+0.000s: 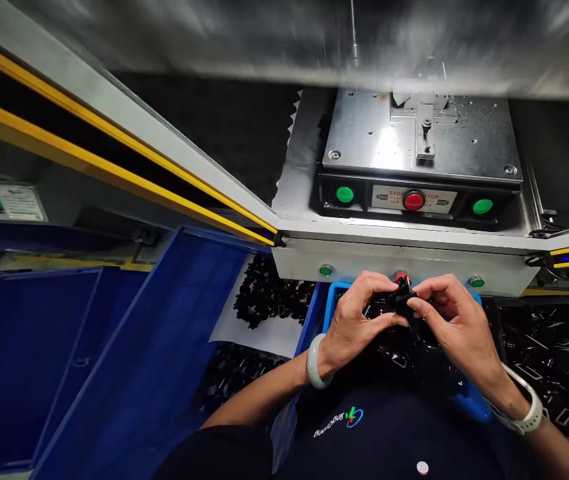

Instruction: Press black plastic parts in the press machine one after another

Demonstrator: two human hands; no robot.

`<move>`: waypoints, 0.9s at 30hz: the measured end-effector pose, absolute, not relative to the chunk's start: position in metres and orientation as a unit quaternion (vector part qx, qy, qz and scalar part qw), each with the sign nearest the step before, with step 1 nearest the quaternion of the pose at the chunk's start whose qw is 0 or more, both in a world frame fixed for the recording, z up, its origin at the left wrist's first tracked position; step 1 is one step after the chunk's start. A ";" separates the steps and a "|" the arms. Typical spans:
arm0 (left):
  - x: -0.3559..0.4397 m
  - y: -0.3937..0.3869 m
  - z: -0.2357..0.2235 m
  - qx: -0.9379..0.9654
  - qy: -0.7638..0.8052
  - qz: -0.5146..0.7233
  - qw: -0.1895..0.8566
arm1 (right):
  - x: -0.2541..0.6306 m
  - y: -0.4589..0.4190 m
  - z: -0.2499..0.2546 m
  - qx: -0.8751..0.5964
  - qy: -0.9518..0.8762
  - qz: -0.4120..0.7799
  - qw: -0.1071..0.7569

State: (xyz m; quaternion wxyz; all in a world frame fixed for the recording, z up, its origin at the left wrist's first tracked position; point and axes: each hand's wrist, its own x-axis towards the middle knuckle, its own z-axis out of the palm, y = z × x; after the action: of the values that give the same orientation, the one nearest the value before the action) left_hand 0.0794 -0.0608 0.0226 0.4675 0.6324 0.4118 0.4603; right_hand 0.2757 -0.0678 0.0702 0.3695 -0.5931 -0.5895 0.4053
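Observation:
Between my two hands is a small glossy black part (404, 300), its exact kind not clear. My left hand (359, 310) pinches its left side with thumb and fingertips. On the right side, my right hand (449, 320) grips it between thumb and bent forefinger. Both hands are held over a light-blue bin (331, 303) that contains shiny black pieces, partly hidden by my arms and shirt. Beyond them stands a machine with a metal plate (364, 147), and a small fixture (425, 133) is mounted on it.
The machine's front carries green buttons (345, 194) and a red stop button (413, 200). Yellow-edged guards (164, 160) slope along the left. Small black parts (269, 293) lie on white paper beside blue panels (184, 320). More glossy black pieces (554, 353) fill the right side.

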 end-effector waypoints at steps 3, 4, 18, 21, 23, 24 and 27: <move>0.083 -0.059 0.022 0.621 0.411 0.460 0.484 | 0.272 -0.062 0.066 -0.621 -0.578 0.400 0.347; 0.085 -0.058 0.022 0.615 0.411 0.460 0.491 | 0.272 -0.062 0.064 -0.630 -0.574 0.394 0.343; 0.074 0.091 0.067 0.534 0.458 0.575 0.418 | 0.268 0.146 0.125 -0.602 -0.700 0.098 0.372; 0.076 0.155 0.079 0.516 0.449 0.611 0.399 | 0.250 0.227 0.144 -0.697 -0.656 0.039 0.286; 0.082 0.198 0.088 0.499 0.467 0.608 0.405 | 0.248 0.252 0.152 -0.710 -0.654 0.061 0.256; 0.086 0.219 0.093 0.496 0.476 0.602 0.405 | 0.252 0.253 0.155 -0.694 -0.669 0.063 0.259; 0.104 0.275 0.106 0.517 0.494 0.567 0.408 | 0.284 0.203 0.160 -0.609 -0.739 0.035 0.287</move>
State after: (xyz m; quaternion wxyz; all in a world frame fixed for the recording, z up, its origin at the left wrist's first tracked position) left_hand 0.1040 0.2747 0.1057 0.4079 0.5174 0.4944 0.5670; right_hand 0.2836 0.2028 0.1595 0.2872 -0.6088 -0.7387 0.0351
